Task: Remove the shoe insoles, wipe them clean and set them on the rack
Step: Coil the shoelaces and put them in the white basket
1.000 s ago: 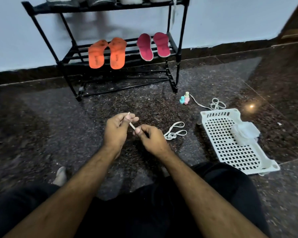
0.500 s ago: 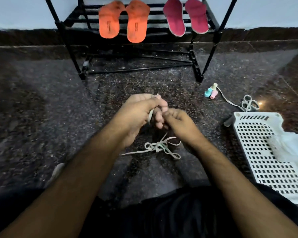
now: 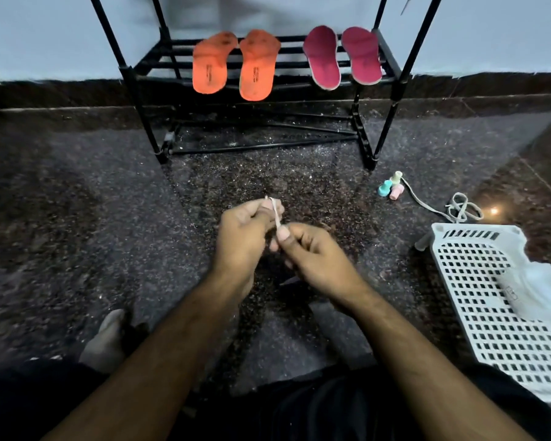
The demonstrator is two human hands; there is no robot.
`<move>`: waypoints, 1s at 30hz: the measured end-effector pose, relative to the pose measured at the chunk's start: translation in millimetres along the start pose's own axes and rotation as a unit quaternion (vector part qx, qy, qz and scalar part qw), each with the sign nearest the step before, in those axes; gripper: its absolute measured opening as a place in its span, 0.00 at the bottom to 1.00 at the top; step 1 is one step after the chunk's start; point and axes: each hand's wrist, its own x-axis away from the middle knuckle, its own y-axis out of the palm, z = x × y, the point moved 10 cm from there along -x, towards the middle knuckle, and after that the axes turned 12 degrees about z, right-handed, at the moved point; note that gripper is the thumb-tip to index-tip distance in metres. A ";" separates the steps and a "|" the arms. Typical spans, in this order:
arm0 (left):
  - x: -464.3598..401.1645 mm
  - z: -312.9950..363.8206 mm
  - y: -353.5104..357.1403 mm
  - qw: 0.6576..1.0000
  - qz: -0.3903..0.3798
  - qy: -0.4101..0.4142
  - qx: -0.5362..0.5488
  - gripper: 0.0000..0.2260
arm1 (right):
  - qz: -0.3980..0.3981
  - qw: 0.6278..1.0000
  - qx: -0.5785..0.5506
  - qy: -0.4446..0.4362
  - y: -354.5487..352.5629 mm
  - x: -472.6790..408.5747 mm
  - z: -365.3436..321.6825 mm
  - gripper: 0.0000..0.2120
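Observation:
Two orange insoles (image 3: pixel 233 65) and two pink insoles (image 3: pixel 342 57) lie side by side on the lower shelf of the black shoe rack (image 3: pixel 134 84). In front of the rack, low over the dark floor, my left hand (image 3: pixel 244 238) and my right hand (image 3: pixel 312 256) both pinch a white shoelace (image 3: pixel 275 214), a short stretch of it taut between the fingers. The rest of the lace is hidden behind my hands.
A white perforated basket (image 3: pixel 490 300) lies on the floor at the right with a white cloth (image 3: pixel 541 291) in it. Beside it lie another white lace (image 3: pixel 458 208) and three small pastel bottles (image 3: pixel 392 187). My sock-clad foot (image 3: pixel 104 342) is at lower left.
The loose coil of lace that lay on the floor below my hands is out of sight now. My hands stay close together on the lace. The camera has tilted, showing more of the rack.

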 end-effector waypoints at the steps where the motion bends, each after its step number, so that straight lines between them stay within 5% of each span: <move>1: 2.8 1.0 0.5 0.997 -0.006 -0.041 0.060 0.10 | -0.035 0.999 0.023 -0.009 9.1 6.3 0.0 0.14; 4: 7.6 12.7 -1.4 0.982 -0.046 -0.085 0.164 0.13 | -0.108 0.982 0.151 -0.028 26.5 20.1 8.2 0.13; 8: 8.1 18.4 -8.9 0.985 -0.041 -0.061 0.154 0.13 | -0.071 0.960 0.269 -0.028 8.6 11.6 18.8 0.15; 14: 11.2 28.7 6.0 0.993 -0.112 0.027 0.009 0.14 | 0.036 0.974 0.225 0.003 -27.6 -7.6 21.2 0.15; 19: 5.7 16.8 17.2 0.973 -0.147 0.085 -0.156 0.13 | 0.065 0.995 0.054 0.059 -43.7 -16.6 26.4 0.18; 24: 8.7 -11.5 34.5 0.950 -0.219 0.079 -0.211 0.12 | 0.089 0.992 -0.045 0.082 -41.4 -19.2 20.4 0.20; 30: -2.8 -2.2 7.0 0.998 -0.046 0.027 -0.041 0.10 | 0.045 0.997 -0.046 0.050 -23.5 -9.8 0.8 0.18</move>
